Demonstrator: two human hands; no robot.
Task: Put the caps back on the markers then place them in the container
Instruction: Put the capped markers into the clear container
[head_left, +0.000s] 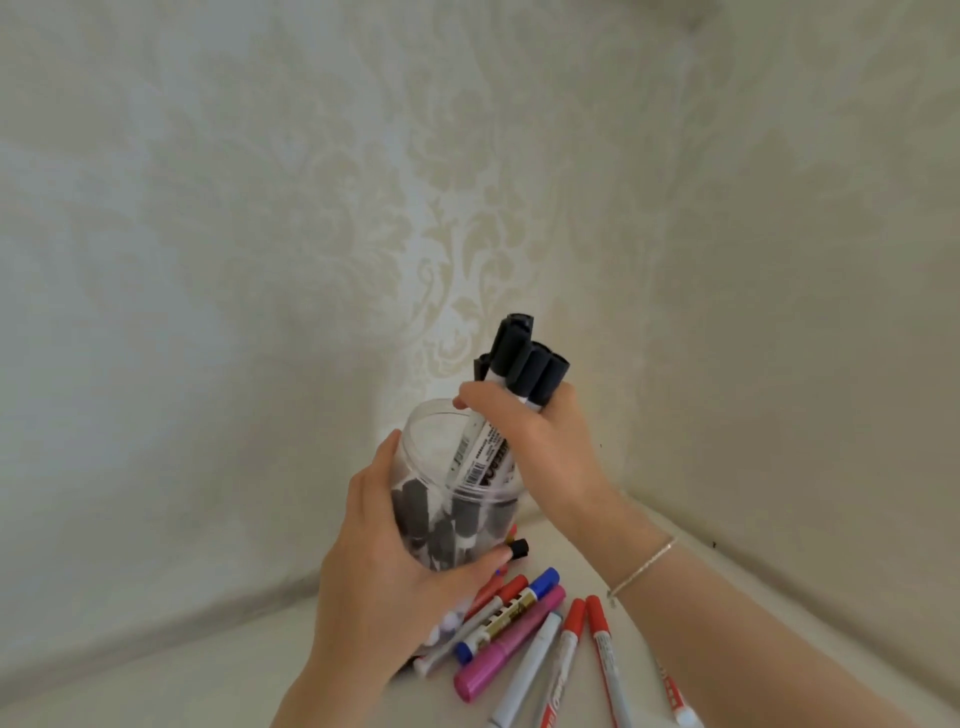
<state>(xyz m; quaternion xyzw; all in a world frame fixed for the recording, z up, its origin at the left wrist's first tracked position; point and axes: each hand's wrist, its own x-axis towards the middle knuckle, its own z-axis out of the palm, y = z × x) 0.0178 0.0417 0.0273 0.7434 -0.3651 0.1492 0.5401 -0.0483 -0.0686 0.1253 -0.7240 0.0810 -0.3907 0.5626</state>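
A clear plastic container (415, 431) is tilted and lifted off the table, with my left hand (379, 566) curled round its side. Several black-capped markers lie inside it. My right hand (540, 441) grips a bundle of black-capped markers (524, 364), their lower ends inside the container's mouth and their caps pointing up. On the table below lie several capped markers: a pink one (509, 644), a blue-capped one (519, 608), and red-capped ones (597, 623).
The white table (208, 670) meets patterned walls in a corner right behind the container. Another red marker (675, 696) lies at the right, under my right forearm. A thin bracelet is on my right wrist.
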